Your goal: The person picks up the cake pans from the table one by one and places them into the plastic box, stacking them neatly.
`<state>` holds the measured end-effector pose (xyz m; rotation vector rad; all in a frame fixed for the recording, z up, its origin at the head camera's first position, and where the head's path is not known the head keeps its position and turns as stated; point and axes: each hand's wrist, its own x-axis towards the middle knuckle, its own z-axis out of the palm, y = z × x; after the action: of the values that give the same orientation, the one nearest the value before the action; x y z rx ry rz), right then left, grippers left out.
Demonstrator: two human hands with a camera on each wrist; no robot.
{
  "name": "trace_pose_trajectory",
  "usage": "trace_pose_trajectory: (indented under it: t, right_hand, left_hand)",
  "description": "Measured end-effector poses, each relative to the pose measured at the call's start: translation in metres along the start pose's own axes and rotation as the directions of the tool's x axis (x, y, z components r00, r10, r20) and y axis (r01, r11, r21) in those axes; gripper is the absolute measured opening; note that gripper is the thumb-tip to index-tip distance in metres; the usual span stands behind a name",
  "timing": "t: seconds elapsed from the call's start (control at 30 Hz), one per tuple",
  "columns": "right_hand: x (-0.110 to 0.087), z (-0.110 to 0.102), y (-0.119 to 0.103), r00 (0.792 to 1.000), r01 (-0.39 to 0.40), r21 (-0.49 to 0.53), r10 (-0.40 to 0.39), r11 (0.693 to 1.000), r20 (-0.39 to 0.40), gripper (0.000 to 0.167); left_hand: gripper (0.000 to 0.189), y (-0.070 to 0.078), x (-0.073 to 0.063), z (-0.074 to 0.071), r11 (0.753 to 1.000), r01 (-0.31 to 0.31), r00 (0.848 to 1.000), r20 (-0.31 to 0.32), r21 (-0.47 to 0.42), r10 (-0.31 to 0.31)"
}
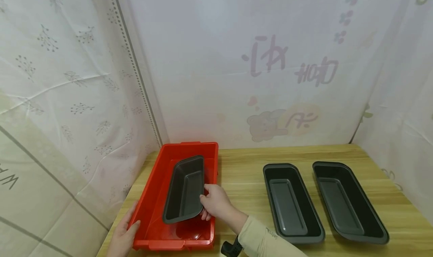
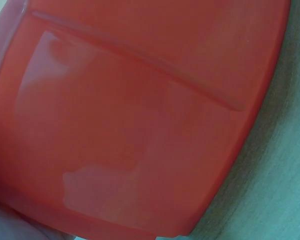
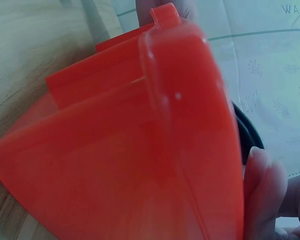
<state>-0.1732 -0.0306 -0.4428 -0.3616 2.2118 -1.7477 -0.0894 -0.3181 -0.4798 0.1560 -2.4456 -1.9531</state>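
Note:
In the head view a dark grey loaf pan sits tilted within the red plastic tray. My right hand pinches the pan's right rim between thumb and fingers. The right wrist view looks at the outer wall of the tray, with the fingers beside a dark bit of pan rim. At the tray's near left corner, my left hand holds the rim, thumb over the top. Mostly red tray wall fills the left wrist view.
Two more dark loaf pans, one nearer the middle and another further right, stand side by side on the wooden table. Printed cloth hangs behind the table and along both sides.

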Motion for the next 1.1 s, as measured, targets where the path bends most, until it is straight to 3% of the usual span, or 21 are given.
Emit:
trace_pose_trajectory:
  t: [0.23,0.57,0.77,0.9,1.1]
  right_hand:
    - [0.000,0.002,-0.003,1.000,-0.001,-0.087,0.001,0.996,0.000,0.054]
    - [0.000,0.003,-0.006,0.999,0.012,-0.262,0.000,0.965,0.047,0.049]
    - [0.001,0.003,-0.008,0.995,0.023,-0.342,0.011,0.939,0.097,0.036]
    - [0.002,0.004,-0.010,0.994,0.012,-0.403,0.033,0.915,0.103,0.005]
    - [0.003,0.009,-0.015,0.994,-0.008,-0.535,0.067,0.845,0.090,0.007]
  left_hand:
    - [0.062,-0.004,0.000,-0.001,0.999,-0.045,0.999,-0.003,-0.031,0.045]
    - [0.062,-0.002,0.001,0.001,1.000,-0.002,1.000,-0.012,-0.014,0.002]
    - [0.061,-0.002,0.000,0.000,1.000,-0.021,1.000,-0.015,-0.005,0.021]
    - [0.062,-0.004,0.001,0.000,1.000,-0.027,1.000,-0.007,-0.016,0.027]
    - [0.062,-0.004,0.001,0.000,0.999,-0.040,0.999,-0.001,-0.008,0.040]
